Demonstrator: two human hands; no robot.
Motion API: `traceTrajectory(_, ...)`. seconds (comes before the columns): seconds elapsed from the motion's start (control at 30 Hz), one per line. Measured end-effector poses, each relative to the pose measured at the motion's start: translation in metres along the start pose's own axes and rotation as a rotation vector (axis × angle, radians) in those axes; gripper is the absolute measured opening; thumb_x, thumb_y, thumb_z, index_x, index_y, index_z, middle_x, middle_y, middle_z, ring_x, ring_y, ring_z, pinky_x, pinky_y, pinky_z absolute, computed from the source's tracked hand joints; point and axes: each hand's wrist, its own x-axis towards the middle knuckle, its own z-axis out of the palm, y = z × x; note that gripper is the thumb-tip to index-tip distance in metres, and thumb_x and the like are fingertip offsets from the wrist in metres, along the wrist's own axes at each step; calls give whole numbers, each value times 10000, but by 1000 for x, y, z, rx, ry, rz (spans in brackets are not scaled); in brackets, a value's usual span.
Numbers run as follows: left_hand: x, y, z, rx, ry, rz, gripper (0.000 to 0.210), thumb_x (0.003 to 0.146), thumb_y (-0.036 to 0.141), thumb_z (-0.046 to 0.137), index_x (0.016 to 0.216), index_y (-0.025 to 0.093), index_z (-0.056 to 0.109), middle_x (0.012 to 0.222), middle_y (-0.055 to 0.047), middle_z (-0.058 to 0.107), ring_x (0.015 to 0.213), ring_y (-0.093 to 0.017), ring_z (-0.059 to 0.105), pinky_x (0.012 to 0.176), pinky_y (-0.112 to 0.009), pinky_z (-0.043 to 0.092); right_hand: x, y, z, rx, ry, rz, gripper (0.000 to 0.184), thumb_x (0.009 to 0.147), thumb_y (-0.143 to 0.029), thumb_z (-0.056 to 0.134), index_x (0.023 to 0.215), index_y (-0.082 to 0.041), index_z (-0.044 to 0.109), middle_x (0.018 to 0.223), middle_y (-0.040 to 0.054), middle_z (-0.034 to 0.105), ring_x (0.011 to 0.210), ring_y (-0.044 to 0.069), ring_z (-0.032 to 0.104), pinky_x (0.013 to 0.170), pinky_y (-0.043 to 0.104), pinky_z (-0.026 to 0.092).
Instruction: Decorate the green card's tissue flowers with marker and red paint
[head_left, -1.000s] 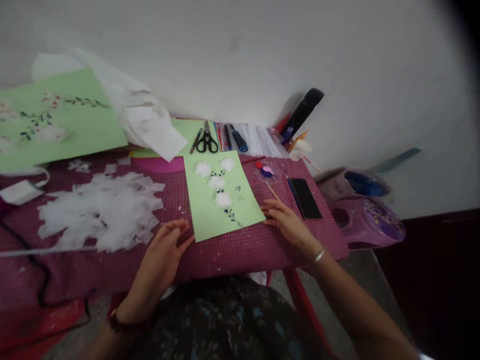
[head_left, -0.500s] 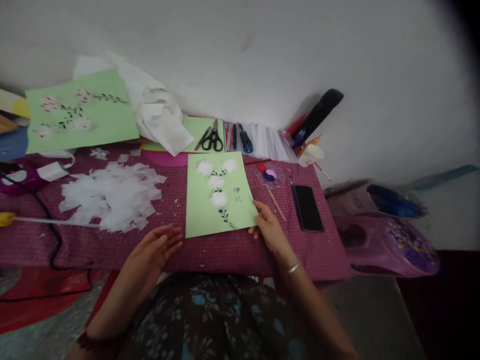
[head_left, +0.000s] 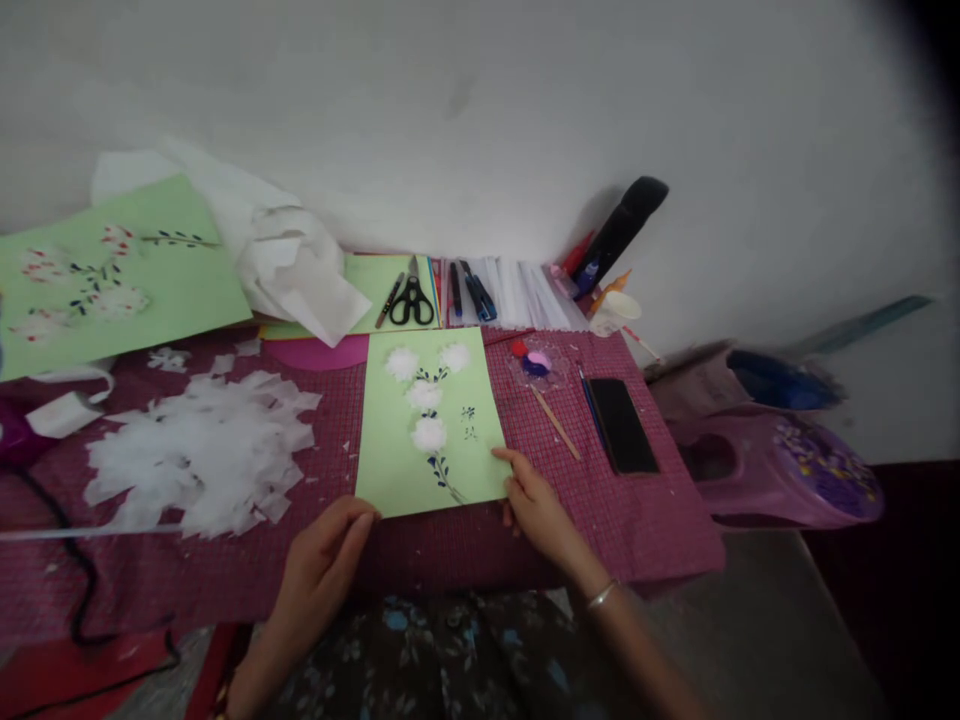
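A light green sheet of paper [head_left: 390, 460] lies on the purple checked tablecloth in front of me. It bears several fluffy white paper flowers [head_left: 429, 435], a painted dark branch with leaves, and small dark written characters [head_left: 469, 423]. My left hand [head_left: 324, 562] pinches the sheet's lower left corner. At the right edge, near the lower corner, my right hand [head_left: 541, 512] grips the sheet with its index finger on top; the other fingers are partly hidden beneath. A heap of white paper pieces [head_left: 210, 455] lies left of the sheet.
Black scissors [head_left: 412, 303] and pens lie behind the sheet. To the right are a paint palette [head_left: 538, 364], a wooden stick [head_left: 556, 424], a brush and a phone [head_left: 621, 425]. Another green flower picture [head_left: 165, 285] leans at the left beside crumpled white paper [head_left: 300, 265].
My left hand has moved in and closed on the sheet's lower left corner. My right hand stays at the right edge. The whole view has shifted slightly.
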Motion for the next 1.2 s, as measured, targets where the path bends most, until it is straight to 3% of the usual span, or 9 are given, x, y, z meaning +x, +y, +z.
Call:
traceTrajectory(0.1, 6, -10, -5, 43, 24, 93, 284, 929, 405, 502, 813, 214, 676, 816, -44, 692, 776, -194, 641, 716, -252, 485, 5, -6, -15, -170, -19, -98, 468, 918, -300, 412, 1373, -237, 503, 630, -14, 623, 537, 191, 608, 530, 303, 478)
traceTrajectory(0.23, 3, -28, -9, 43, 53, 64, 340, 955, 420, 452, 747, 218, 631, 681, -11, 628, 618, -169, 573, 599, -242, 457, 20, -31, -57, -421, 114, -289, 315, 901, -371, 525, 1184, -300, 643, 977, 82, 747, 868, 284, 709, 763, 410, 526)
traceTrajectory(0.37, 1, -37, -10, 14, 59, 14, 418, 979, 467, 392, 725, 217, 610, 639, 3, 589, 558, -155, 515, 573, -240, 442, 63, -78, -81, -440, 223, -453, 257, 924, -385, 493, 1098, -278, 650, 960, 62, 742, 850, 258, 691, 755, 387, 525)
traceTrajectory(0.5, 2, -41, -10, 14, 25, 1, 418, 980, 474, 400, 737, 212, 616, 669, -4, 603, 607, -160, 554, 599, -234, 451, 142, -125, -66, -541, 220, -497, 235, 898, -272, 471, 1015, -203, 663, 917, 65, 736, 814, 205, 675, 746, 321, 519)
traceTrajectory(0.63, 4, -44, -5, 3, 36, 11, 386, 982, 443, 423, 714, 211, 577, 667, 2, 588, 620, -152, 566, 601, -220, 440, 223, -162, -42, -762, 262, -409, 302, 899, -219, 471, 1149, -172, 634, 1066, 94, 739, 968, 210, 679, 839, 308, 514)
traceTrajectory(0.73, 7, -42, 2, -2, 75, 46, 381, 981, 430, 432, 691, 215, 553, 652, 9, 586, 596, -142, 562, 597, -217, 431, 262, -181, -29, -883, 265, -396, 345, 893, -197, 486, 1209, -127, 606, 1095, 150, 731, 1023, 257, 679, 889, 348, 504)
traceTrajectory(0.93, 8, -41, 5, 44, 114, 100, 374, 989, 406, 413, 695, 215, 543, 659, 7, 593, 600, -133, 581, 584, -212, 421, 296, -193, -12, -1019, 285, -320, 348, 910, -153, 437, 1225, -84, 568, 1203, 276, 661, 1124, 340, 652, 927, 458, 489)
traceTrajectory(1.2, 8, -44, 8, 93, 96, 94, 358, 1007, 368, 383, 732, 205, 545, 691, 12, 585, 639, -130, 577, 616, -222, 415, 309, -199, -1, -887, 310, -288, 338, 891, -144, 491, 1221, -92, 541, 1197, 263, 642, 1121, 321, 628, 957, 460, 455)
